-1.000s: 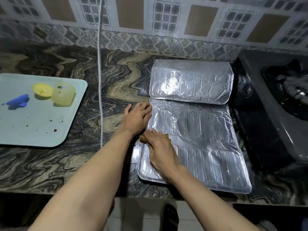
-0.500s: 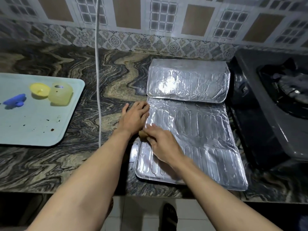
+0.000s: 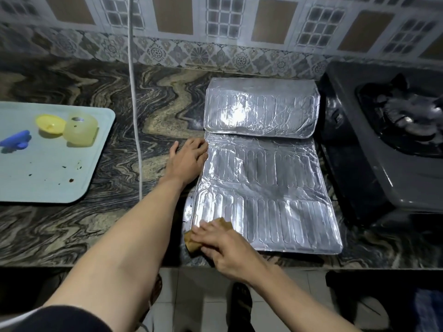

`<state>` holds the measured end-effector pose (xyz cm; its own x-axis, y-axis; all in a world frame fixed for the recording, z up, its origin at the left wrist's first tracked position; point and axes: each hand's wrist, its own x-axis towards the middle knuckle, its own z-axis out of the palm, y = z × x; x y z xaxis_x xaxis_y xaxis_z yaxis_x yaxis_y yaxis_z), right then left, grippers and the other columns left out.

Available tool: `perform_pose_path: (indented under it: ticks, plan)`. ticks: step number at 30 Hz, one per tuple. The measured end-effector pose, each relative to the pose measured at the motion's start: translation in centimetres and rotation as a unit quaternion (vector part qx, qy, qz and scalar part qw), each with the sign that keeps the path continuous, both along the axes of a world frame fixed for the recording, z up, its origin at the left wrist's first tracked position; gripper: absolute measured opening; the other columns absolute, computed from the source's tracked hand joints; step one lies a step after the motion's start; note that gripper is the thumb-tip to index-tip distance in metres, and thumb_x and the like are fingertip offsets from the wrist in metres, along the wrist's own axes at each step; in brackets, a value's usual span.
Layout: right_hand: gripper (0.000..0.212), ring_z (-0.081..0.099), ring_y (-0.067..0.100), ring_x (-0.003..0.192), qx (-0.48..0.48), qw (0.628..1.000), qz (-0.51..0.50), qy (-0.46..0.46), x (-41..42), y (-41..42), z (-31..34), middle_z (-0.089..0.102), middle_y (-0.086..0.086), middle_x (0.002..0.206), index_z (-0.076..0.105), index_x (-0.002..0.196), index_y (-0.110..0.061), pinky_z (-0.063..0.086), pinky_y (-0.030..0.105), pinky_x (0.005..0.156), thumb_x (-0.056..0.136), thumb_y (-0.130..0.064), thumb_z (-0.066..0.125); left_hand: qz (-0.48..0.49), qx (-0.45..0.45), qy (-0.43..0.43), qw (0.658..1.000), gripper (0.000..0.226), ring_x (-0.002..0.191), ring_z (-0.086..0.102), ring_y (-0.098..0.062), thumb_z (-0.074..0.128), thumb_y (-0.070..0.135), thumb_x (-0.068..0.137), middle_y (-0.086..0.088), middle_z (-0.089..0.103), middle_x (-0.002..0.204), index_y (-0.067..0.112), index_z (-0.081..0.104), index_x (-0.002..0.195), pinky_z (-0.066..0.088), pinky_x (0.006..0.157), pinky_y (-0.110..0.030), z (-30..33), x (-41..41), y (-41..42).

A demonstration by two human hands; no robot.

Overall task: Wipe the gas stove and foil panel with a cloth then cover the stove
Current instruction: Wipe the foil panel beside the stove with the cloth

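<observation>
**Foil panel wiped at its near-left corner**

The foil panel (image 3: 261,188) lies flat on the counter, left of the gas stove (image 3: 393,149). Its left edge is steadied by the flat, straight-fingered left hand (image 3: 188,159). The cloth (image 3: 206,232) is pressed down under the right hand (image 3: 225,245), fingers laid over it. Half a second ago the cloth was worked farther up, beside the left hand. Rightward strokes seem called for next.

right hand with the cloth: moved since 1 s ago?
Yes. The right hand, pressing the brown cloth, slid toward the person along the silver foil panel, from beside the left hand to the near-left corner.
</observation>
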<state>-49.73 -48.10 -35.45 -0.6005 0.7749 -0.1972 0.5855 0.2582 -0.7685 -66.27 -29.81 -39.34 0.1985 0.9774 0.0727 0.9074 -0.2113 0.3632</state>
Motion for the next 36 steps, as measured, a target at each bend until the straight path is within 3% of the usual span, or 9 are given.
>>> perform_pose_path:
  ticks: [4,8,11,15,22,25,31,33,36]
  plan:
    - [0.034,0.05,0.005,0.126,-0.15,0.988,-0.017,0.025,1.5,-0.8,1.7,0.063,-0.008,0.129,0.062,0.124,-0.032,0.032,0.026,0.112,0.095,-0.017,0.054,0.002,-0.029,0.01,1.0,0.042,0.143,0.025,-0.009,0.037,0.033,0.103,0.011,0.037,0.151,0.026,0.044,0.145,0.005,0.118,-0.053,0.4,0.3,-0.2]
    - [0.028,0.067,0.019,0.105,-0.26,0.945,-0.125,0.15,4.2,0.3,4.1,0.072,-0.002,0.113,0.071,0.114,-0.024,0.055,0.032,0.081,0.095,-0.011,0.054,-0.01,-0.058,0.01,0.998,0.042,0.142,0.029,-0.012,0.04,0.035,0.103,0.01,0.035,0.152,0.027,0.045,0.143,0.005,0.118,-0.054,1.1,-0.3,-2.0]
    - [0.029,0.07,0.026,0.094,-0.195,0.931,-0.268,0.15,6.1,1.9,4.9,0.071,-0.01,0.111,0.07,0.106,-0.04,0.056,0.052,0.081,0.096,-0.017,0.054,-0.026,-0.045,0.004,0.999,0.039,0.135,0.038,-0.012,0.046,0.033,0.1,0.009,0.042,0.145,0.026,0.051,0.138,0.005,0.119,-0.05,1.7,-1.1,-5.6]
    - [0.03,0.063,0.008,0.085,0.014,0.939,-0.343,0.002,8.1,3.9,5.9,0.069,-0.015,0.109,0.066,0.117,-0.032,0.05,0.017,0.068,0.097,-0.016,0.05,-0.059,0.009,0.012,0.998,0.032,0.121,0.053,-0.022,0.061,0.022,0.091,0.002,0.055,0.132,0.019,0.064,0.122,0.02,0.114,-0.05,2.5,-2.6,-10.8]
    - [0.024,0.066,0.03,0.091,0.129,0.912,-0.297,-0.251,8.9,4.1,3.6,0.071,0.007,0.1,0.068,0.101,-0.016,0.046,0.033,0.068,0.092,-0.01,0.045,-0.062,-0.007,0.097,0.993,0.028,0.116,0.051,-0.016,0.063,0.028,0.082,0.006,0.058,0.124,0.024,0.066,0.109,0.029,0.111,-0.037,4.5,-0.3,-12.4]
    - [0.028,0.064,0.027,0.099,0.14,0.912,-0.297,-0.247,8.5,4.2,2.8,0.069,0.0,0.11,0.068,0.107,-0.021,0.045,0.034,0.077,0.093,-0.01,0.046,-0.088,-0.017,0.052,0.995,0.034,0.117,0.052,-0.02,0.052,0.037,0.09,0.003,0.056,0.127,0.024,0.06,0.121,0.038,0.103,-0.036,4.5,3.0,-12.4]
    - [0.016,0.06,0.023,0.091,0.126,0.934,-0.314,-0.112,8.6,8.8,2.9,0.061,-0.003,0.095,0.064,0.095,-0.015,0.045,0.033,0.074,0.097,-0.015,0.048,-0.096,-0.078,0.066,0.99,0.049,0.139,0.031,-0.018,0.054,0.045,0.089,0.004,0.035,0.152,0.031,0.049,0.136,0.022,0.112,-0.04,4.4,3.4,-11.6]
    - [0.017,0.06,0.028,0.087,0.136,0.916,-0.371,-0.068,8.8,11.4,4.9,0.061,0.007,0.089,0.062,0.089,-0.005,0.035,0.03,0.064,0.096,-0.012,0.048,-0.096,-0.107,0.075,0.987,0.055,0.141,0.026,-0.017,0.059,0.047,0.084,0.007,0.029,0.155,0.031,0.047,0.135,0.019,0.112,-0.041,5.3,3.5,-10.9]
    - [0.03,0.059,0.037,0.104,0.065,0.908,-0.403,-0.094,9.6,16.5,8.6,0.064,0.026,0.108,0.063,0.102,0.008,0.043,0.035,0.08,0.093,-0.013,0.044,-0.089,-0.121,0.118,0.982,0.07,0.136,0.033,-0.017,0.062,0.054,0.078,0.008,0.037,0.148,0.031,0.04,0.141,0.02,0.109,-0.041,6.2,4.0,-9.0]
